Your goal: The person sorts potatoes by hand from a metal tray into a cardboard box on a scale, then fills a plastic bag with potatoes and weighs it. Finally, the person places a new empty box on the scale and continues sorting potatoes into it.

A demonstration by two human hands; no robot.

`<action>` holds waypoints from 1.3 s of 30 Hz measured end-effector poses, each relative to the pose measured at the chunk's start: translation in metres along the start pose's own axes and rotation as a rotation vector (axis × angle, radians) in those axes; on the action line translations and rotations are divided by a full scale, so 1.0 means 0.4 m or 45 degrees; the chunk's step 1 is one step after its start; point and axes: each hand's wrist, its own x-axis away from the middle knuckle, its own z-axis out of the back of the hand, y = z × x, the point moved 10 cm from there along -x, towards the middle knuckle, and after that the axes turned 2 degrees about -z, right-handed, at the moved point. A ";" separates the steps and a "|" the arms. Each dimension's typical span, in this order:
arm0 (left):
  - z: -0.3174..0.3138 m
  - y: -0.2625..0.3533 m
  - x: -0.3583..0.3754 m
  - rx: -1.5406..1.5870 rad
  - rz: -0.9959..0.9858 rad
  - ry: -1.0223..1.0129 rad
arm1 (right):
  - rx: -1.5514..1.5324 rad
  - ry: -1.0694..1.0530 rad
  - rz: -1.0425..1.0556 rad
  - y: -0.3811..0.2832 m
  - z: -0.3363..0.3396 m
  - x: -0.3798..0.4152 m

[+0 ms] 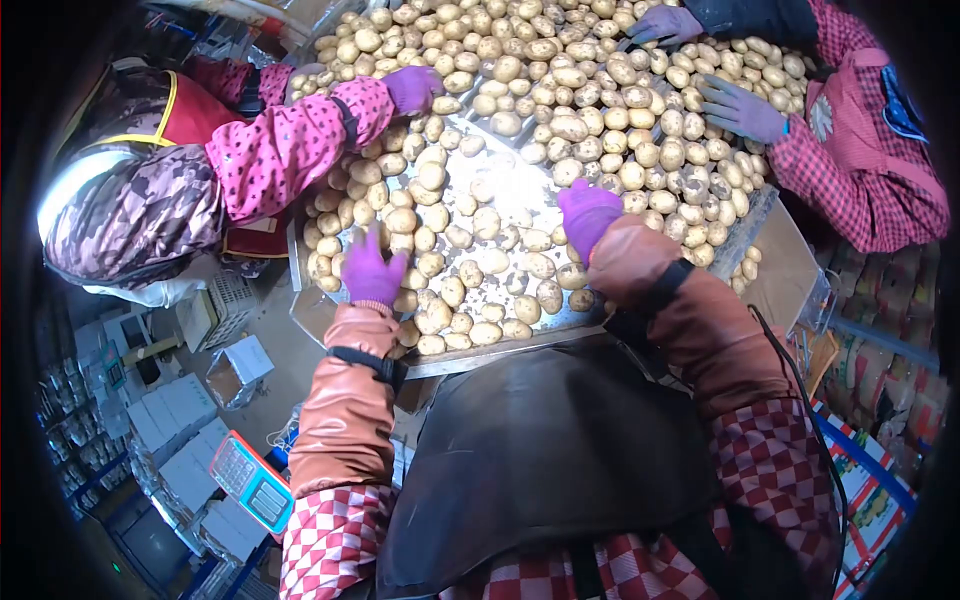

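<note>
Potatoes (433, 317) lie loosely over a metal sorting table (515, 185), with a denser heap of potatoes (640, 120) at the back and right. My left hand (372, 268), in a purple glove, rests among the potatoes at the table's left side, its fingers spread and nothing gripped. At the edge of the right-hand heap is my right hand (590, 215), also gloved in purple. Its fingers point forward against the potatoes, and I see nothing held in it; the palm side is hidden.
A co-worker's gloved hand (412, 90) reaches in from the left. Another person's two gloved hands (745, 108) touch the heap at right. A digital scale (252, 482), white boxes (172, 410) and a plastic crate (230, 305) are at lower left.
</note>
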 end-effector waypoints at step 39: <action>-0.087 0.374 0.129 0.240 -0.845 -0.278 | -3.096 2.011 -1.798 -0.145 -1.252 1.526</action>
